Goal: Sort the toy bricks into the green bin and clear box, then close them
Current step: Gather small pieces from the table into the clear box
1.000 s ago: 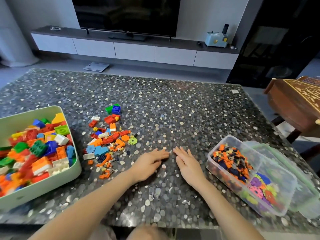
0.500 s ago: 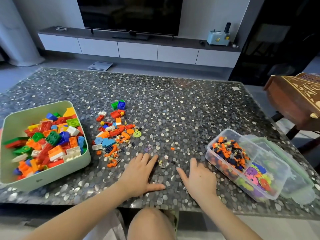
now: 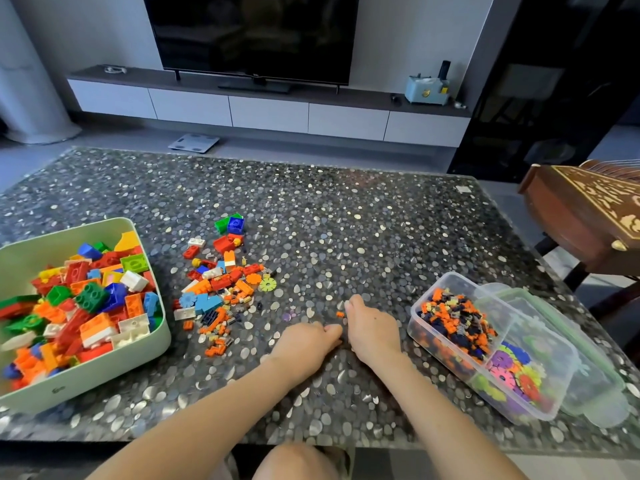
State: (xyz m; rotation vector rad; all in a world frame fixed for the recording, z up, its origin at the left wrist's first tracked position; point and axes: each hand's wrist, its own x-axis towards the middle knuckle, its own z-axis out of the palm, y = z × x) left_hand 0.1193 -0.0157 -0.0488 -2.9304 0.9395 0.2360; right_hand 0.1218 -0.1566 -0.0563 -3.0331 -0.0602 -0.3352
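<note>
Bricks (image 3: pixel 221 289) lie loose beside the green bin (image 3: pixel 86 375) at the table (image 3: pixel 346 220) left edge, clear box (image 3: pixel 450 278) near the right edge. Left hand (image 3: pixel 304 341) and right hand (image 3: pixel 372 332) curl together by the near edge, can't tell if they're gripping anything. Bare top runs to the far edge.

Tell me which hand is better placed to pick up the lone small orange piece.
Probably the right hand: its fingertips lie beside the orange piece, and the clear box stands on that side.

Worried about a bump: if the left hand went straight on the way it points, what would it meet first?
Most likely the right hand: the left hand points rightward at it, with hardly any gap showing, though depth is unclear.
</note>
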